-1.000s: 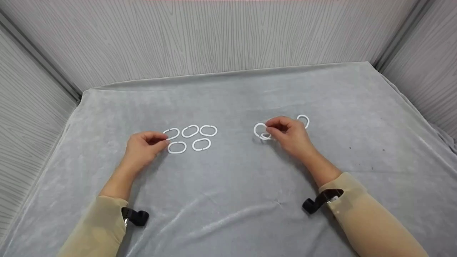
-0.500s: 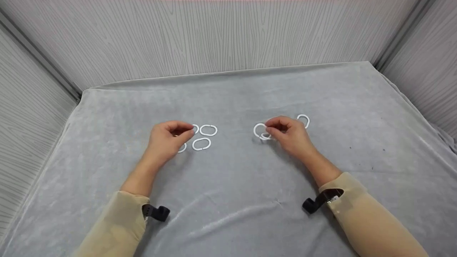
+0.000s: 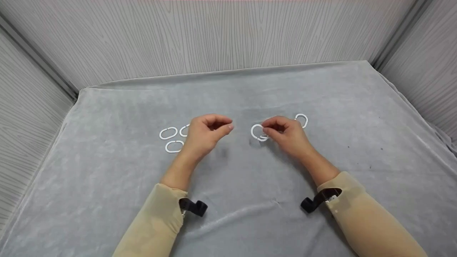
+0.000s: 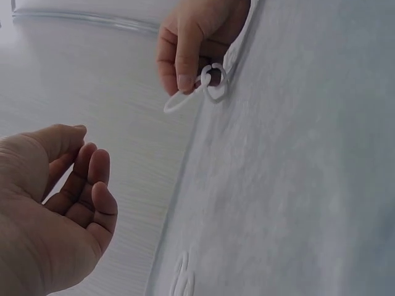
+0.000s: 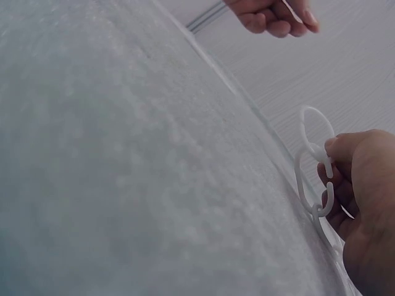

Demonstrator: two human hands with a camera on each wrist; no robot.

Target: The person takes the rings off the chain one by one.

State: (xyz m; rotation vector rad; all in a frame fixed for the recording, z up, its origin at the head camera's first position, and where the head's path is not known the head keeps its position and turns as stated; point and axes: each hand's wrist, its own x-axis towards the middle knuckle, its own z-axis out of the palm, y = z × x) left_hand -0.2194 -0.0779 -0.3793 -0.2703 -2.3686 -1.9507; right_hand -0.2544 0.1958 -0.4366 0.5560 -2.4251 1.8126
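Observation:
My right hand (image 3: 288, 137) pinches a white plastic chain link (image 3: 255, 132) between thumb and fingertips, right of the middle of the cloth. In the right wrist view this link (image 5: 307, 123) is hooked through a second one (image 5: 299, 172), which has a gap in its side. A further link (image 5: 321, 229) hangs from that one. Another white link (image 3: 302, 120) shows just beyond the right hand. To the left of the held link, my left hand (image 3: 203, 139) hovers with thumb and fingers loosely bent, nothing visible between them.
Loose white links (image 3: 168, 133) lie on the grey cloth (image 3: 228, 185), left of the left hand, which hides part of that group. Pale wood-grain panels (image 3: 228, 35) stand behind the table and at both sides. Each wrist carries a black camera mount (image 3: 194, 207).
My left hand has moved right, away from the left end of the loose links and past them towards the right hand. The right hand has stayed in place with its link.

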